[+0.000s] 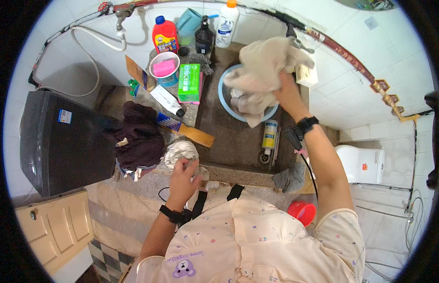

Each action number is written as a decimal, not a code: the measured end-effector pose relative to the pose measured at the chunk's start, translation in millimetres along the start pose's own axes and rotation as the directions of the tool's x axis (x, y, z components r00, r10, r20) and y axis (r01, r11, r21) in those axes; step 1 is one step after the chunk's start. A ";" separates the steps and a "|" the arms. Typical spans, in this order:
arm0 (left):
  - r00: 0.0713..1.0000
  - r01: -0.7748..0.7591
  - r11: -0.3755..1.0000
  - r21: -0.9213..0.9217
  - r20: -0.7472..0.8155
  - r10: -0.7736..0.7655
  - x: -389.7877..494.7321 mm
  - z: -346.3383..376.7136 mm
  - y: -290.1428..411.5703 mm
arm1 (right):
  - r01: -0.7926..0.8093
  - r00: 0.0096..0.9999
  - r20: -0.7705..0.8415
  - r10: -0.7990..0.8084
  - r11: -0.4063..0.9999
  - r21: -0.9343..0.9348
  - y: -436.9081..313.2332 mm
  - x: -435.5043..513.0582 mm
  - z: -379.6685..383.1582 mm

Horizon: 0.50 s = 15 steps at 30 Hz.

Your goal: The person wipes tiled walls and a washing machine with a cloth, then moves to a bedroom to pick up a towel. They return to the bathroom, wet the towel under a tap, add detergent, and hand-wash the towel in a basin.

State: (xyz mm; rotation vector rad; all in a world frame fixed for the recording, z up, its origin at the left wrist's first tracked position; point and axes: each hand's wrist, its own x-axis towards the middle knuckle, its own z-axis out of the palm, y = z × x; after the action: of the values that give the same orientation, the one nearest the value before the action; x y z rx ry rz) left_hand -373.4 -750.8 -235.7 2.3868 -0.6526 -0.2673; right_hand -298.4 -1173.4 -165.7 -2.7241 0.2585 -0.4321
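My right hand (290, 92) is closed on a beige cloth (265, 56), blurred by motion, which it lifts over a light blue basin (224, 100) in the stone sink. The cloth's lower folds hang into the basin, whose contents are mostly hidden. At the sink's near left corner, my left hand (185, 178) touches the near side of a bunched white cloth (180, 152); its fingers are bent and partly apart, and whether they grip the cloth is unclear. Left of that bundle lies a dark maroon garment (140, 136).
A wooden-handled brush (196, 135) crosses the sink's left edge. A bottle (270, 134) lies beside the drain. Several bottles, a green package (189, 83) and a tub with pink soap (164, 68) stand behind. A grey cloth (290, 178) hangs over the front right corner; a faucet (301, 44) is behind the lifted cloth.
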 end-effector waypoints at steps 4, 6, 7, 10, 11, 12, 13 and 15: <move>0.993 0.104 0.994 0.032 -0.051 -0.102 1.2 15.1 6.0 | -0.077 0.954 0.290 0.080 0.997 -0.023 61.2 -58.3 44.0; 0.991 0.071 0.987 0.142 -0.121 -0.054 2.4 21.1 7.2 | -0.159 0.877 0.469 0.100 0.983 0.087 84.1 -84.0 45.2; 0.989 0.125 0.980 0.157 -0.098 -0.110 4.0 24.0 7.4 | -0.231 0.828 0.546 0.127 0.965 0.127 92.5 -92.7 45.1; 0.985 0.108 0.951 0.289 -0.163 -0.063 8.5 25.7 3.8 | -0.278 0.779 0.603 0.171 0.957 0.088 105.7 -108.8 43.8; 0.983 0.078 0.945 0.318 -0.183 -0.019 8.9 26.8 2.6 | -0.279 0.818 0.552 0.165 0.952 0.128 106.5 -109.7 44.1; 0.980 0.069 0.935 0.347 -0.201 0.002 8.6 26.9 0.7 | -0.282 0.837 0.526 0.152 0.943 0.176 105.2 -109.0 44.5; 0.976 0.068 0.924 0.378 -0.215 0.016 7.1 26.3 -1.3 | -0.310 0.852 0.495 0.170 0.926 0.215 102.9 -106.6 43.4; 0.973 0.097 0.913 0.395 -0.231 -0.003 4.9 25.6 -5.6 | -0.229 0.923 0.372 0.100 0.919 0.322 93.7 -96.3 38.2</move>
State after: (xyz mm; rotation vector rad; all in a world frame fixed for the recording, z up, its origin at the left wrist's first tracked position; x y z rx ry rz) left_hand -375.9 -763.2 -259.1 2.7779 -0.5822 0.1356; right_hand -387.3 -1224.1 -260.8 -2.3366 0.2811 0.0566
